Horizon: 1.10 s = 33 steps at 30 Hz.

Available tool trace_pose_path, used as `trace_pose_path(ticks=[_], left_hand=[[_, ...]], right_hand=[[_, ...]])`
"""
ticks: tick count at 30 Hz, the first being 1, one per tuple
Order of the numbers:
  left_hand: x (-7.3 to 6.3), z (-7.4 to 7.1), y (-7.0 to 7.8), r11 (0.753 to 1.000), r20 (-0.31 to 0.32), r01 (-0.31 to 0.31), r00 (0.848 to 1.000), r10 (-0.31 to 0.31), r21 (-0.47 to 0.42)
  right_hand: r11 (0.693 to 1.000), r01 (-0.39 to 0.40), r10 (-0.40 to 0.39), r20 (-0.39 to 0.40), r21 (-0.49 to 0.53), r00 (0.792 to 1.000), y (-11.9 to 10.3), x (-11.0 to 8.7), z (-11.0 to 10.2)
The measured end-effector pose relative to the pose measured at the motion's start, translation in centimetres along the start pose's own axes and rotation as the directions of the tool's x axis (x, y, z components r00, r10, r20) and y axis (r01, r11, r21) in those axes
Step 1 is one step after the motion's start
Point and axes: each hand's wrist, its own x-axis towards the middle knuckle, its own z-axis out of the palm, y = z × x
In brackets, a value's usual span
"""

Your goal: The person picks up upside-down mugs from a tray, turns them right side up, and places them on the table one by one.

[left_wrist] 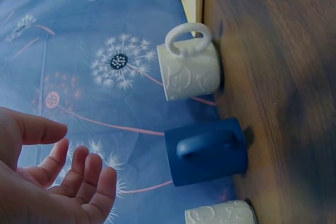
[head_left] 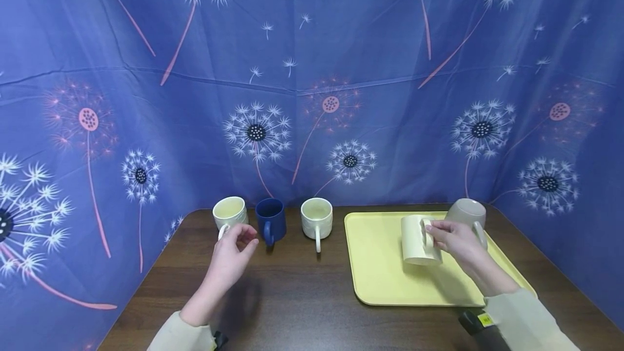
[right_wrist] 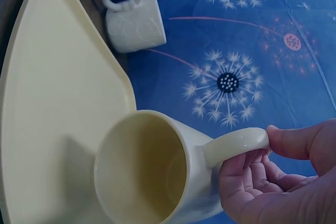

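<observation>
My right hand (head_left: 455,237) pinches the handle of a cream mug (head_left: 416,240) above the yellow tray (head_left: 375,264). The mug is upside down; its mouth shows in the right wrist view, and its shadow falls on the tray. My left hand (head_left: 231,256), empty with fingers loosely bent, hovers before a white embossed mug (head_left: 229,210) and hides part of it. Beside that one stand a dark blue mug (head_left: 271,218) and another white embossed mug (head_left: 317,218), both upright. In the left wrist view, the fingers (left_wrist: 102,187) are apart from the blue mug (left_wrist: 205,153).
A grey mug (head_left: 466,211) stands upside down at the tray's back right, partly behind my right hand. Blue dandelion-patterned cloth (head_left: 312,140) hangs behind and along both sides of the brown wooden table (head_left: 302,297).
</observation>
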Motion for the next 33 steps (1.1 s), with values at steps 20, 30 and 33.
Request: trace_pose_path(ticks=[20,30,33], left_hand=[[-1.4,0.5,3.5,0.995,0.016,-0.085,0.996,0.086,-0.051],[-1.6,1.3,4.8,0.972,-0.032,-0.232,0.972,0.231,-0.033],[-1.6,1.5,5.3,0.963,-0.035,-0.267,0.963,0.266,-0.037]], right_hand=[[0.995,0.052,-0.056,0.045,0.09,0.997,-3.1,-2.0,0.8],[0.985,0.091,-0.101,0.06,0.148,0.993,-5.2,-3.4,1.2],[0.982,0.098,-0.109,0.066,0.16,0.992,-5.8,-3.8,1.4]])
